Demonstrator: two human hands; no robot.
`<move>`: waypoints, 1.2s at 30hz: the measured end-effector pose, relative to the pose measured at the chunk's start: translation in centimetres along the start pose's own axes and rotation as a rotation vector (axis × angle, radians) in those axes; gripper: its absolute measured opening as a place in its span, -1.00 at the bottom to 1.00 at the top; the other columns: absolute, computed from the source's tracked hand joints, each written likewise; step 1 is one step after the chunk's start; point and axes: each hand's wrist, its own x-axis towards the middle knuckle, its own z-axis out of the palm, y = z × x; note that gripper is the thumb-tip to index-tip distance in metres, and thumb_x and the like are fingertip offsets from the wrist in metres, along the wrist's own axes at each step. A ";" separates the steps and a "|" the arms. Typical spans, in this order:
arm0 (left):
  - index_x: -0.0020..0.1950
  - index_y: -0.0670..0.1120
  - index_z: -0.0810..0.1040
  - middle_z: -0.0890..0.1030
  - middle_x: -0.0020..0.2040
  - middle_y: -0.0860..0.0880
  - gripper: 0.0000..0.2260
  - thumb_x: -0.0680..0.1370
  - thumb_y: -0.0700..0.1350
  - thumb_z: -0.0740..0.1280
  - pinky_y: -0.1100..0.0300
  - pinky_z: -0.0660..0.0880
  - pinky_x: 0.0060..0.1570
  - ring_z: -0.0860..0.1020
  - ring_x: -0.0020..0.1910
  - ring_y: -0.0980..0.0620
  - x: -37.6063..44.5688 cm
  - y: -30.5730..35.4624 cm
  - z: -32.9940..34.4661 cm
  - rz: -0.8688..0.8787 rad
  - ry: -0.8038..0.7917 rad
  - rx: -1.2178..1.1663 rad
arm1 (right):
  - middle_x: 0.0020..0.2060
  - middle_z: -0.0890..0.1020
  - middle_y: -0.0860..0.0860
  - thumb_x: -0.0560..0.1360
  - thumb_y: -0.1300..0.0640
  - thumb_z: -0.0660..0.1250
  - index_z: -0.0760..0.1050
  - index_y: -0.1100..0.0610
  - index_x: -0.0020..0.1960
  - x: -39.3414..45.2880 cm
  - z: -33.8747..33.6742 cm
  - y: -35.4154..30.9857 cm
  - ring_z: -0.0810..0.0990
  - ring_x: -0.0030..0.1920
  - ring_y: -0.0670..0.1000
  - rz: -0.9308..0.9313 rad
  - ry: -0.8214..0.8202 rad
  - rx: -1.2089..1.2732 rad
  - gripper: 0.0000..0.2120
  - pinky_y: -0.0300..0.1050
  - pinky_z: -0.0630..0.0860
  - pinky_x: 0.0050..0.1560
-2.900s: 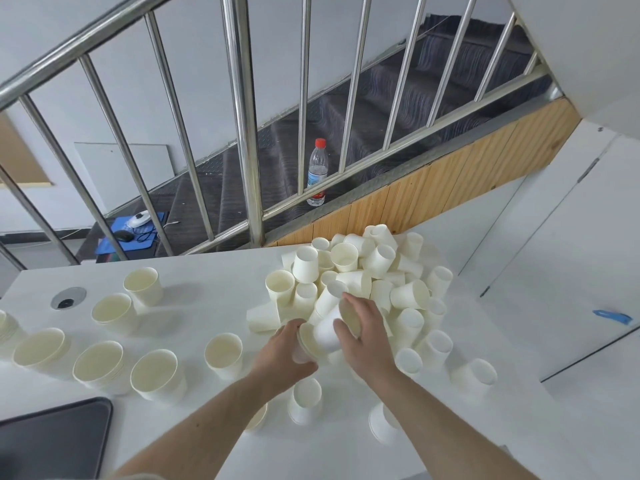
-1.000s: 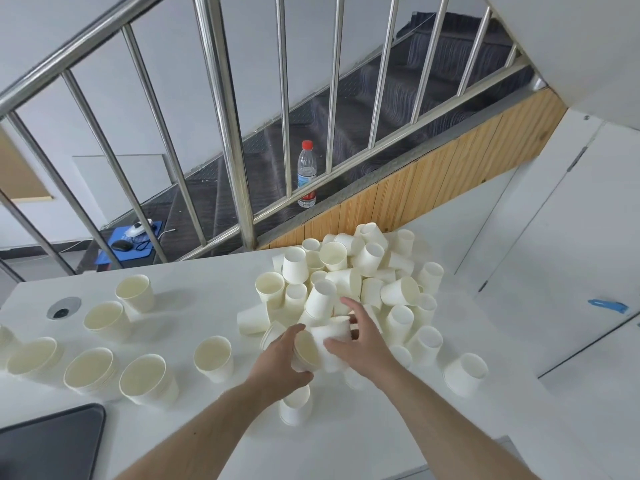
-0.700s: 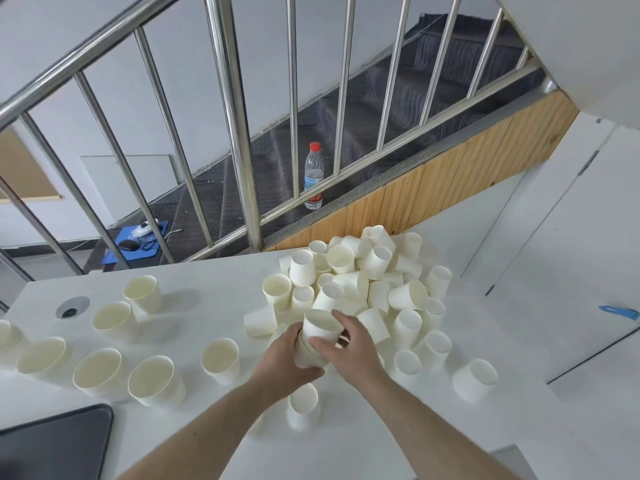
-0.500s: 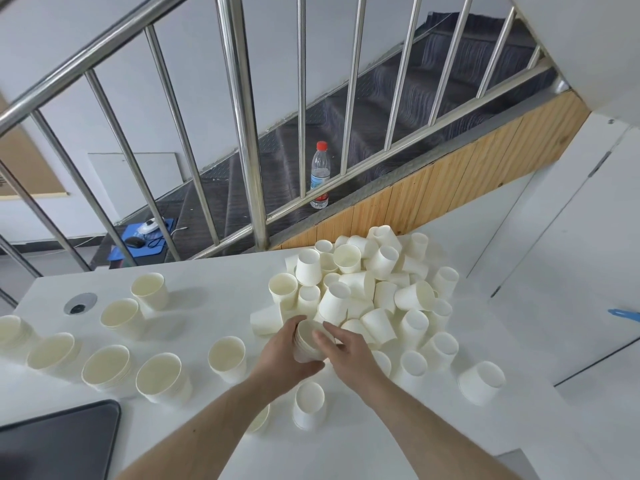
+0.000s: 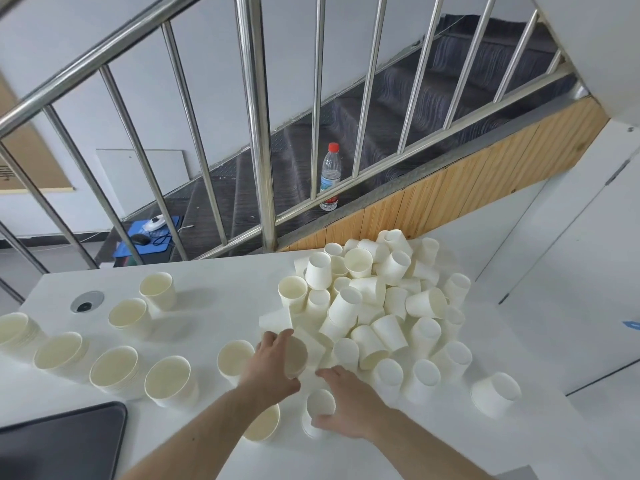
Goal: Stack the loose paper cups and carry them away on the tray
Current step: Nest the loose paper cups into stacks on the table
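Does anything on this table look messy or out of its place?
Yes. The heap of cups on the table's right side is jumbled, many tipped or upside down, while the stacks on the left stand upright.

No lettering can be read anywhere. The label on the water bottle behind the railing is too small to make out, and dark characters on the brown board at the left edge are cut off and illegible. The paper cups are plain white.
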 end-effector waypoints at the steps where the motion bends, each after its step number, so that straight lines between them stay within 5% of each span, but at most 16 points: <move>1: 0.49 0.07 0.13 0.28 0.27 0.02 -0.24 0.36 -0.05 0.40 0.24 0.41 -0.05 0.36 0.27 0.00 0.0 -0.1 0.1 0.003 -0.027 0.037 | 0.41 0.27 -0.03 0.43 -0.10 0.39 0.11 0.01 0.52 0.2 0.4 -0.2 0.28 0.41 0.04 -0.004 -0.014 -0.045 -0.23 -0.03 0.35 0.32; 11: 0.46 0.06 0.16 0.31 0.33 0.02 -0.30 0.39 -0.08 0.41 0.14 0.40 0.15 0.31 0.32 -0.04 1.2 -1.9 1.4 0.042 -0.133 0.244 | 0.32 0.39 0.03 0.46 0.08 0.30 0.26 0.05 0.45 2.6 1.9 -1.2 0.39 0.31 0.10 0.037 -0.050 -0.121 -0.43 -0.01 0.43 0.25; 18: 0.47 0.09 0.17 0.30 0.35 0.06 -0.28 0.38 0.09 0.42 0.12 0.44 0.12 0.28 0.34 0.01 1.6 -2.1 0.9 0.078 -0.159 0.188 | 0.22 0.47 -0.07 0.44 -0.01 0.31 0.37 0.01 0.36 3.6 -2.1 -0.8 0.42 0.27 -0.03 0.137 0.428 0.304 -0.51 -0.18 0.38 0.21; 22: 0.47 0.09 0.19 0.32 0.37 0.10 -0.26 0.37 0.18 0.41 0.13 0.43 0.16 0.28 0.36 0.05 2.1 -2.1 0.1 0.072 -0.124 0.113 | -0.08 0.49 -0.19 0.42 -0.07 0.34 0.46 0.00 0.17 4.4 -3.7 -1.2 0.46 0.01 -0.08 0.188 0.585 0.621 -0.65 -0.18 0.39 0.06; 25: 0.50 0.09 0.14 0.34 0.37 0.13 -0.15 0.32 0.29 0.42 0.14 0.37 0.25 0.28 0.37 0.06 2.1 -2.0 -0.2 0.116 -0.078 0.056 | -0.28 0.49 -0.15 0.40 -0.09 0.38 0.52 0.03 0.04 4.8 -3.8 -1.8 0.51 -0.13 -0.02 0.204 0.566 0.880 -0.71 -0.19 0.45 -0.10; 29: 0.53 0.18 0.02 0.25 0.38 0.29 -0.08 0.31 0.26 0.47 0.20 0.28 0.34 0.27 0.37 0.21 2.0 -1.6 -0.9 0.166 -0.013 -0.196 | -0.13 0.61 0.06 0.47 -0.01 0.36 0.59 0.06 -0.03 4.5 -4.4 -2.5 0.61 -0.05 0.01 0.220 0.425 1.144 -0.84 -0.11 0.57 -0.13; 33: 0.36 0.35 0.15 0.36 0.26 0.33 -0.29 0.33 0.21 0.47 0.42 0.39 0.05 0.41 0.19 0.30 1.8 -1.3 -1.6 0.188 0.032 -0.387 | -0.13 0.65 0.05 0.55 0.10 0.27 0.63 0.14 0.00 4.8 -4.6 -2.3 0.62 -0.09 0.03 0.237 0.261 1.286 -0.82 -0.01 0.60 -0.08; 36: 0.35 0.34 0.22 0.35 0.16 0.30 -0.33 0.30 0.22 0.43 0.34 0.39 0.03 0.42 0.14 0.20 1.8 -1.1 -2.4 0.212 0.091 -0.339 | -0.21 0.62 0.03 0.48 0.00 0.28 0.60 0.22 -0.03 5.5 -4.2 -1.7 0.59 -0.16 0.02 0.265 0.349 1.153 -0.71 -0.08 0.53 -0.15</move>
